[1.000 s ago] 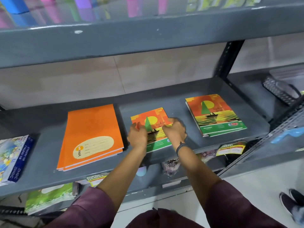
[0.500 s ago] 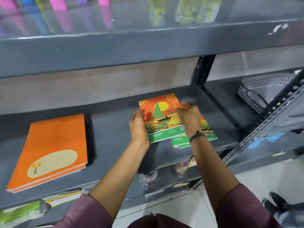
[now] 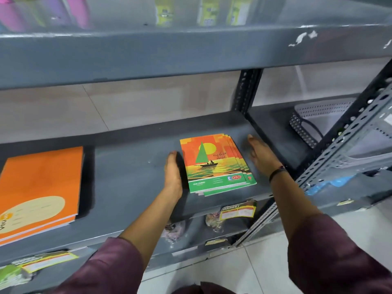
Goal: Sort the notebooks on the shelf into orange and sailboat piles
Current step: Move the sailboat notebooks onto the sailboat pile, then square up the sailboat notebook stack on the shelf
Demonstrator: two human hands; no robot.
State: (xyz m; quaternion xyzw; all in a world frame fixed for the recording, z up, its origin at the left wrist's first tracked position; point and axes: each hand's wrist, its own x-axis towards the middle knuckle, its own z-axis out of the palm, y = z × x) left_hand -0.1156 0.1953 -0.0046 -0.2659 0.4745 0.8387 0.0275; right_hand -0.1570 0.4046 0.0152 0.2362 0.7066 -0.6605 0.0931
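A pile of sailboat notebooks [image 3: 214, 164] lies flat on the grey shelf [image 3: 131, 175], right of centre, its lower copies fanned out slightly to the right. My left hand [image 3: 174, 172] rests flat against the pile's left edge, fingers straight. On the other side, my right hand [image 3: 261, 153] hovers a small gap away from the pile, fingers straight and holding nothing. A pile of plain orange notebooks [image 3: 40, 187] with a cream label sits at the shelf's far left, away from both hands.
The upper shelf [image 3: 191, 52] hangs low over the work area, with coloured items on top. A black upright post [image 3: 247, 92] stands behind the sailboat pile. A perforated grey basket [image 3: 314, 119] sits in the bay to the right. Packets and price tags [image 3: 237, 212] hang below the shelf.
Both hands carried the sailboat notebook from the shelf's middle to the right, set it on the sailboat pile and let go. The hands now flank the pile with flat fingers.
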